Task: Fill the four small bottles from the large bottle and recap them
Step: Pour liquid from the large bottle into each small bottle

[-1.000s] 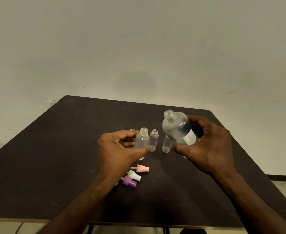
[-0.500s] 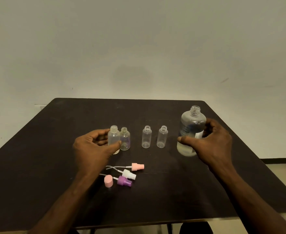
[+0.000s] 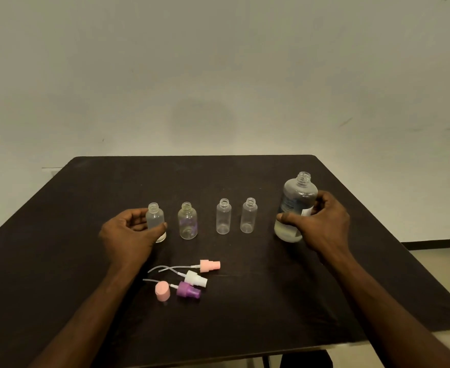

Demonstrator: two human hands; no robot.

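The dark bench (image 3: 85,261) is in front of me. My right hand (image 3: 322,224) has its fingers wrapped around the big bottle (image 3: 297,200), which stands up on the right with no cap. My left hand (image 3: 128,235) grips the far-left small bottle (image 3: 155,216). Three more small bottles (image 3: 223,216) stand open in a row between them. Near me lie a pink sprayer (image 3: 209,266), a white sprayer (image 3: 196,278), a purple sprayer (image 3: 188,290) and a pink cap (image 3: 162,290).
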